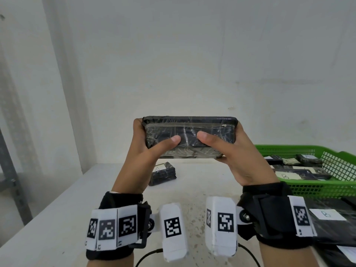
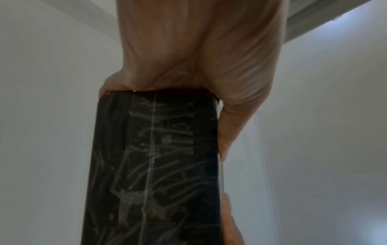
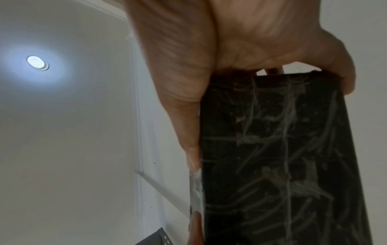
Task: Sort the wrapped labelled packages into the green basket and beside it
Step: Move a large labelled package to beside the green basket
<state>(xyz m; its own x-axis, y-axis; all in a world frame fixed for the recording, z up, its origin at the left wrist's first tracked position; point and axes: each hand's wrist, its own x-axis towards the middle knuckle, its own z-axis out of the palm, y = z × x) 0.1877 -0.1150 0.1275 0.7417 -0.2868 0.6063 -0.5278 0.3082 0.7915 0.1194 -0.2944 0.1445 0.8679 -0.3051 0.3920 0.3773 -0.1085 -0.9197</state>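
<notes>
Both hands, left [image 1: 148, 149] and right [image 1: 234, 151], grip the package [image 1: 189, 135] by its ends; looks stiff, slick wrap, so hold the edges.

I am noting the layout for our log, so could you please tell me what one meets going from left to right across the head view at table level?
Small wrapped package on the table → left hand → held black package → right hand → green basket.
</notes>
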